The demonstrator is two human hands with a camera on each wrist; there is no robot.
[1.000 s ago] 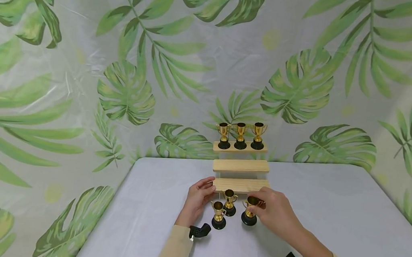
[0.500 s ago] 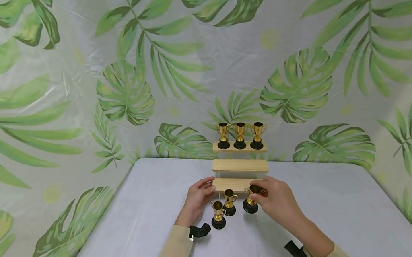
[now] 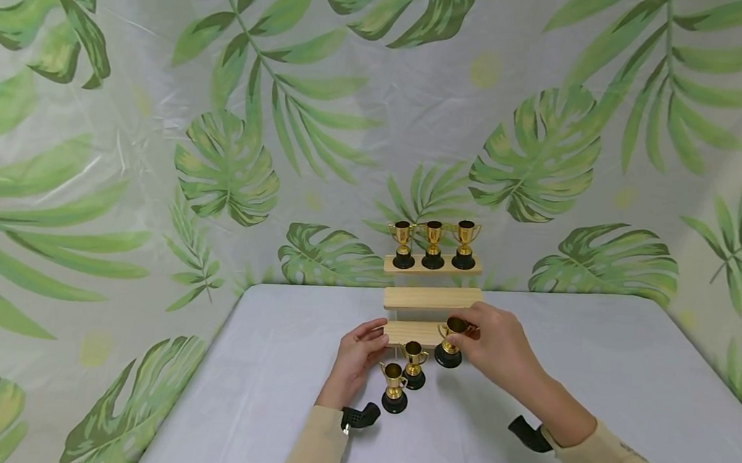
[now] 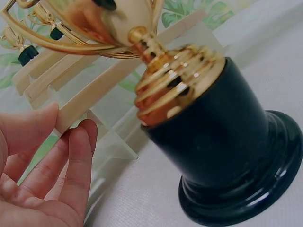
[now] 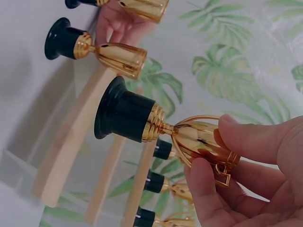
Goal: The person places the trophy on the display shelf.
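While 3 trophies (image 3: 433,244) top the stand, right hand (image 3: 495,349) pinches 1 trophy (image 3: 450,343).

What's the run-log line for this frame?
right hand: pinches lifted trophy by cup | left hand: fingertips at bottom step end | two trophies on table

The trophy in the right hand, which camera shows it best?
The right wrist view: the trophy fills the frame, cup pinched by the right hand, black base clear of the table. The head view shows it small, at the lowest wooden step. The left wrist view shows another trophy.
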